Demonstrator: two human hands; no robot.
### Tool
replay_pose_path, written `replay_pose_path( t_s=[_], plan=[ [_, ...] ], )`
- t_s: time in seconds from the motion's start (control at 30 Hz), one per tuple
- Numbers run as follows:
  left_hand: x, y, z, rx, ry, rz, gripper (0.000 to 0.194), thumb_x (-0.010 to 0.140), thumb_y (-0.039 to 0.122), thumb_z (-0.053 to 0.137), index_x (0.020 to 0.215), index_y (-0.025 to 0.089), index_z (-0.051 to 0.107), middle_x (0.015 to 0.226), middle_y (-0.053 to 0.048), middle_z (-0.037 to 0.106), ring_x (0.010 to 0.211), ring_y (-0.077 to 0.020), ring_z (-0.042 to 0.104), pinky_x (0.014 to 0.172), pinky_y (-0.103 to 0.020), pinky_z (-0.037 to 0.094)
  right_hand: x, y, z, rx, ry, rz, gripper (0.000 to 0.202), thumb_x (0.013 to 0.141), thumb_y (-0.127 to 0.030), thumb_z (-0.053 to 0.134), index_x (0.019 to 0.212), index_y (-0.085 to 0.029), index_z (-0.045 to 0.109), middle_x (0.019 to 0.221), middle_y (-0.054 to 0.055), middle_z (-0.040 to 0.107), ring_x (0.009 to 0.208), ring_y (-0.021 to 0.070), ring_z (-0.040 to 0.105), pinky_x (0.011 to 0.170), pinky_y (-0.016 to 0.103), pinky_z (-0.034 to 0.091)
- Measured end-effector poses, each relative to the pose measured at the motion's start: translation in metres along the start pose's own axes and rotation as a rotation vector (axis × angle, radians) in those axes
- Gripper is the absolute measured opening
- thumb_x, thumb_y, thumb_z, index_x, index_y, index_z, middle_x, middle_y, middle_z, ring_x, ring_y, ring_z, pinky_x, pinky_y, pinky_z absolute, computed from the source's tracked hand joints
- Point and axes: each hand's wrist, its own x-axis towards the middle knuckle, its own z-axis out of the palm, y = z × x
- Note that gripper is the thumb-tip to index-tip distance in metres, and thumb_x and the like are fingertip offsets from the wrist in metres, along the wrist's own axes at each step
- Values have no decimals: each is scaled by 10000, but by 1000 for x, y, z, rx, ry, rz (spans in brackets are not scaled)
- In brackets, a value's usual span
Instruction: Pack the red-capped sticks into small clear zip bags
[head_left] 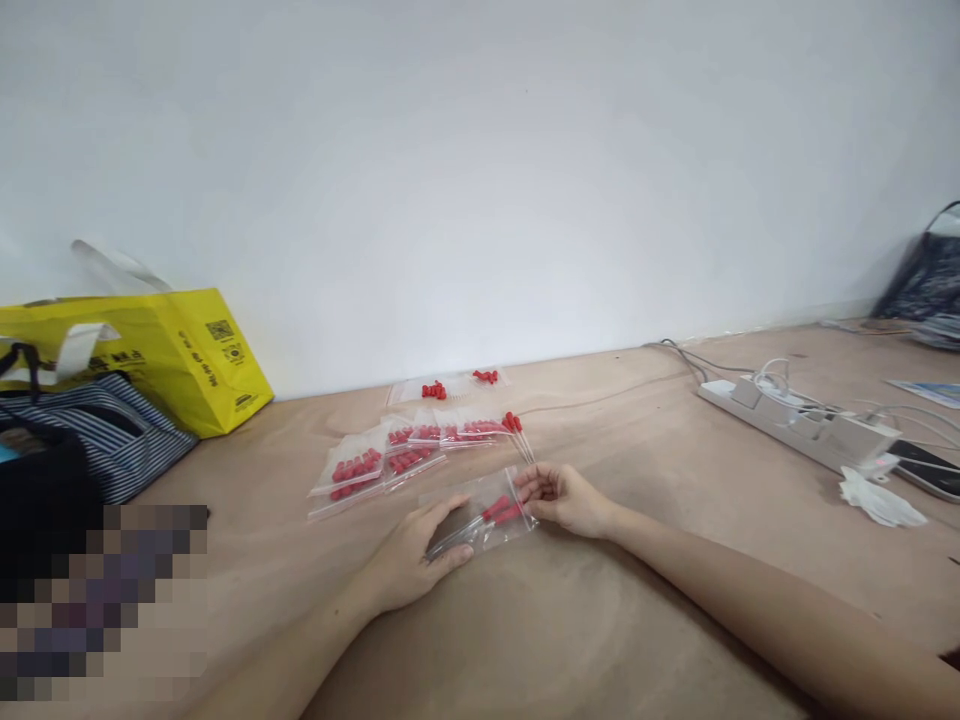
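A clear plastic zip bag point(491, 490) lies between my hands, with red-ended thin metal rods point(501, 510) inside it. My left hand point(420, 550) grips the bag's left end, thumb below and fingers above. At the right end, the curled fingers of my right hand point(562, 498) pinch the bag's edge. Just beyond that hand are loose red-ended thin rods point(513, 423), their shafts running down toward its fingers; whether they touch is unclear. Several similar bags with red-ended pieces point(356, 468) lie overlapping behind my left hand.
More bags with red pieces point(433, 390) lie by the wall. On the left stand a yellow bag point(202, 360) and a striped bag point(112, 430). A power strip point(787, 425) with plugs and cables, a crumpled tissue point(881, 498) and a phone point(930, 468) are on the right.
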Motion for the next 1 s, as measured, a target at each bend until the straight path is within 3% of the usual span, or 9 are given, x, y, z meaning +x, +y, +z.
replay_pose_path(
  t_s=[0.2,0.33,0.4,0.5,0.57,0.67,0.83,1.0],
  plan=[
    [0,-2,1,-11,-18,-14,480,786,381,507,1231,253,382,1245,-39,474,1102,-241,448,914,-387,368,7,1,11,-51,25,-4,370,494,-170,707,759,-171,449,554,-56,575,494,81,527,488,194,413],
    [-1,-2,1,-26,-9,8,470,792,378,503,1232,263,382,1250,-38,469,1105,-245,444,916,-394,364,32,0,-13,-267,147,70,240,574,-249,662,717,-171,486,442,-80,502,363,73,455,390,188,361],
    [-1,0,0,-25,-14,5,470,792,382,502,1230,259,386,1252,-39,467,1109,-247,441,917,-399,364,54,-2,-35,-369,330,59,116,636,-237,601,677,-159,525,508,-35,552,435,92,502,451,210,392],
    [-1,2,-1,-19,-22,5,472,790,390,503,1228,260,386,1255,-37,465,1112,-243,442,918,-396,368,90,-2,-61,-417,430,33,97,642,-213,597,720,-156,589,685,22,624,662,138,568,622,240,417],
    [-2,3,-2,-16,-18,7,467,789,392,503,1223,256,393,1253,-38,468,1112,-240,444,921,-389,370,109,1,-68,-434,423,33,108,617,-224,630,706,-163,625,727,30,642,735,159,571,682,249,405],
    [-2,5,-3,-12,-16,-3,468,785,383,508,1216,233,406,1248,-51,472,1114,-237,444,929,-379,367,127,8,-65,-431,352,54,58,591,-225,660,618,-175,649,643,6,643,681,154,571,655,238,393],
    [-2,5,-3,-19,-18,14,466,788,381,506,1219,236,402,1251,-46,470,1116,-237,443,934,-381,363,128,12,-65,-370,345,119,92,565,-176,680,515,-151,607,443,-28,551,480,99,487,503,208,346],
    [-2,-1,0,-26,-20,15,469,787,375,511,1221,237,401,1267,-46,453,1132,-243,425,938,-393,354,106,7,-79,-200,392,176,136,616,-173,650,525,-140,555,360,-52,455,341,51,363,371,179,274]
  ],
)
